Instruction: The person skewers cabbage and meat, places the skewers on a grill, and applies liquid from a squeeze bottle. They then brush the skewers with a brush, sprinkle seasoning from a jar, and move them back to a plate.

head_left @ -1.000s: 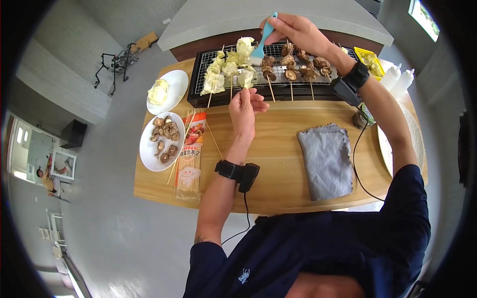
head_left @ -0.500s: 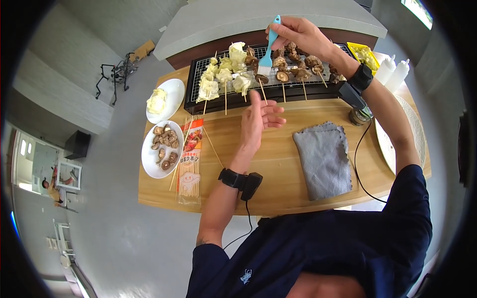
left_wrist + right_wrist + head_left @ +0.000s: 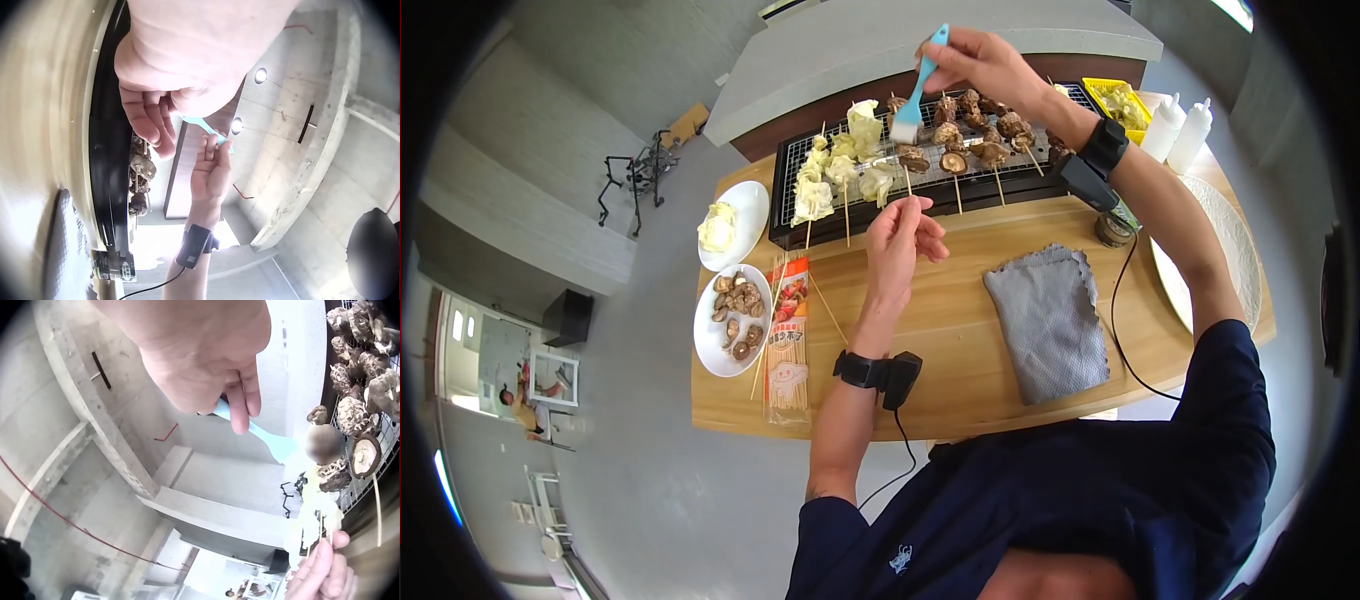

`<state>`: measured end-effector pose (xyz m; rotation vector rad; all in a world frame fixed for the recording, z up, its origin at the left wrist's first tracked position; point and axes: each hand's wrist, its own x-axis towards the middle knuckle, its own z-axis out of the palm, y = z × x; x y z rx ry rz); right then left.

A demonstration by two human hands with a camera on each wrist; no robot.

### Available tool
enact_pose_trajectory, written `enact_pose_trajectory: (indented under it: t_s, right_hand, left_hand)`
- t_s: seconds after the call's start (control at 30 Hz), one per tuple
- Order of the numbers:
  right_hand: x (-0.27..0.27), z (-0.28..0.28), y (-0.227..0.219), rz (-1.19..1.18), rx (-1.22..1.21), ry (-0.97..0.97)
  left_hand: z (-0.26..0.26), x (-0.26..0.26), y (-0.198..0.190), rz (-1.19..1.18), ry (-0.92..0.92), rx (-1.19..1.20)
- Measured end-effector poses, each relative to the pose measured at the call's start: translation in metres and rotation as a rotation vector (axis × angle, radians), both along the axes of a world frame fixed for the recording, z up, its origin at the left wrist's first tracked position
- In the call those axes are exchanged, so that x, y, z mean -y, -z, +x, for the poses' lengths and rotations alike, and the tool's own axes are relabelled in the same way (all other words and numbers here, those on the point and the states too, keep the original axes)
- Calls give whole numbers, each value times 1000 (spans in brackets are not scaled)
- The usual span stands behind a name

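Observation:
My right hand grips a light blue basting brush by its handle. Its pale bristles hang low over the nearest mushroom skewer, between the cabbage and the other mushrooms. At that skewer's near end, the thumb and fingers of my left hand pinch the wooden stick. Both kinds of skewers lie across the wire rack of a black grill: pale cabbage skewers on the left, brown mushroom skewers on the right. The right wrist view shows the brush from the side, its tip partly blurred.
Left of the grill stand a plate with cabbage and a bowl of mushrooms, beside a packet of skewers. A grey cloth, a small jar, a large plate, white squeeze bottles and a yellow basket are on the right.
My left hand left a cabbage skewer's end, opened, and now pinches the mushroom skewer's stick. The brush went down toward that mushroom skewer, then back up and slightly left.

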<state>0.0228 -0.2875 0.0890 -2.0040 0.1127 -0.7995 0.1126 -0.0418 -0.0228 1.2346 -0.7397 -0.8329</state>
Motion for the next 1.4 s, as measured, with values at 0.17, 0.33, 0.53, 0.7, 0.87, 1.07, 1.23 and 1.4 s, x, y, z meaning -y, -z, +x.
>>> enact_pose_trajectory:
  t_s: [0.17, 0.33, 0.53, 0.7, 0.87, 1.07, 1.23, 1.4]
  right_hand:
    - [27, 2, 7, 107, 178, 121]
    - [17, -3, 9, 39, 198, 42]
    - [6, -6, 3, -16, 199, -29]
    - [-13, -17, 2, -135, 12, -21]
    - [-19, -11, -2, -165, -37, -30]
    - [20, 20, 9, -188, 185, 172]
    - [17, 19, 23, -246, 106, 149]
    - [0, 6, 26, -272, 61, 40]
  left_hand:
    - [1, -7, -6, -26, 23, -27]
    - [5, -3, -4, -38, 44, 7]
    - [2, -1, 2, -16, 37, -9]
    - [2, -1, 10, -3, 57, -30]
    - [2, 1, 12, -4, 130, -16]
    - [1, 0, 13, 17, 113, 25]
    - [2, 0, 17, 20, 86, 31]
    - [2, 0, 17, 26, 85, 27]
